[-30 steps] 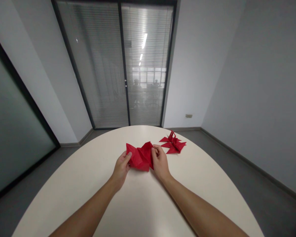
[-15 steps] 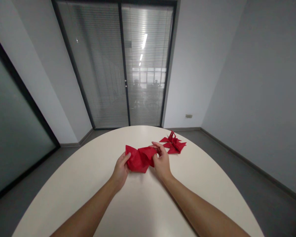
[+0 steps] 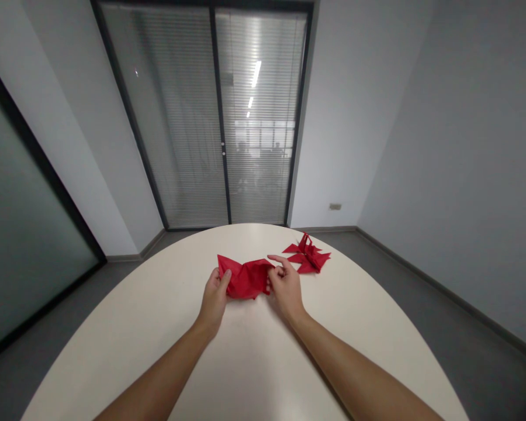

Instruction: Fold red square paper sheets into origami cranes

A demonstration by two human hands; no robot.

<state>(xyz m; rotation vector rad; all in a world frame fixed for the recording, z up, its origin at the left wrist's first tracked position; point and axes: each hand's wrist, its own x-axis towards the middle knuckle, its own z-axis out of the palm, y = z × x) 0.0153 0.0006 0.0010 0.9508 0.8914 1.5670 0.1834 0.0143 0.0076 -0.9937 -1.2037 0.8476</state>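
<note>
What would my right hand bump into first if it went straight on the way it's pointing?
Your right hand would probably meet the red paper, which it is touching; exact depth is hard to judge.

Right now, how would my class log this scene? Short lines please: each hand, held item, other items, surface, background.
Left hand: grips the sheet's left side
Right hand: at the sheet's right edge, index finger extended
Held item: creased red sheet
Other items: pointed, folded red pieces, beyond the right hand
Surface: pale table, curved far edge
Background: dark-framed glass with blinds
</note>
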